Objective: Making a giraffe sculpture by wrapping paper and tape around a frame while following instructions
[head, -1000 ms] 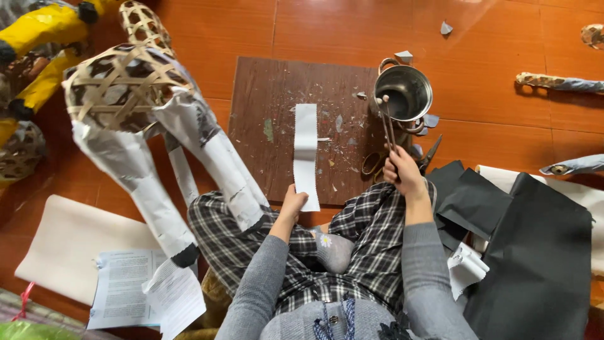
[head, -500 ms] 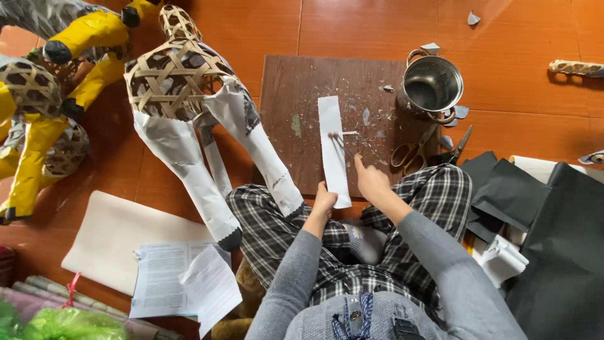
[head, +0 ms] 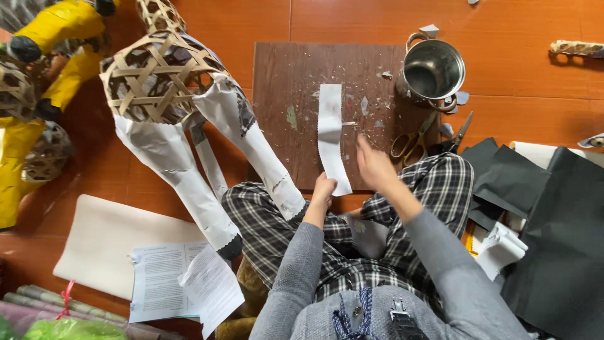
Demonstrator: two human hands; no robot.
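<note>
Sitting on an orange floor point(head: 528, 82) in checked trousers, the person works over a dark wooden board point(head: 283, 119) flecked with paper scraps. A long white paper strip point(head: 331, 135) lies lengthwise on the board, its near end overhanging the board's front edge. The left hand point(head: 323, 191) grips that near end, fingers closed on the paper with the thumb side against the strip. The right hand point(head: 375, 167) hovers over the board just right of the strip; it is blurred, so whether its fingers are spread or pinched on something small cannot be told, and contact with the strip is not evident.

Surroundings noted:
- A metal pot point(head: 433, 70) stands at the board's far right corner.
- Yellow-handled scissors point(head: 412, 140) lie at the board's right edge, just beside the right hand.
- Black paper sheets point(head: 560, 226) are stacked to the person's right, with a folded white piece point(head: 501, 249) near the knee.
- A woven bamboo animal frame point(head: 157, 75), its legs wrapped in white paper, stands to the left, one leg resting against the person's left knee.
- Yellow-painted figures point(head: 60, 22) stand at far left.
- Printed sheets point(head: 167, 283) rest on a white board point(head: 100, 236) at lower left.
</note>
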